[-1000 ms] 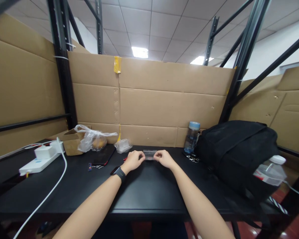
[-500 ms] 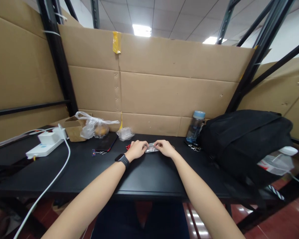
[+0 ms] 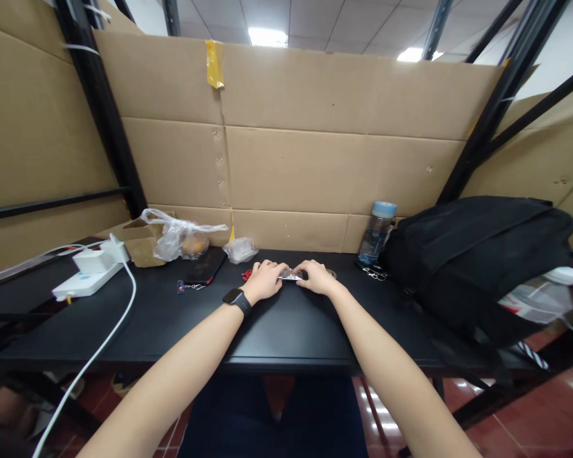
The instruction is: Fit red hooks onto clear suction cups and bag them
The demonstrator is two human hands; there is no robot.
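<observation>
Between my two hands is a small, shiny, clear plastic packet (image 3: 290, 275), lying low over the black table. My left hand (image 3: 266, 280), with a dark watch on its wrist, pinches the packet's left end with curled fingers. At the other end, the thumb and fingers of my right hand (image 3: 315, 278) close on its right edge. What the packet contains is too small to make out. A red item (image 3: 247, 275) peeks out just left of my left hand. Partly hidden behind my right hand is a small round object (image 3: 333, 273).
Left of my hands lie a crumpled clear plastic bag (image 3: 240, 250), a dark phone-like slab (image 3: 205, 266), a tied bag (image 3: 184, 240) and a white power strip (image 3: 88, 280) with its cable. To the right stand a blue-lidded bottle (image 3: 376, 234) and a black backpack (image 3: 472, 267). Cardboard (image 3: 291, 165) walls the back.
The packet appears flatter, showing less of its face than before. Both hands remain on its ends, with fingers slightly shifted. The whole view has moved a little.
</observation>
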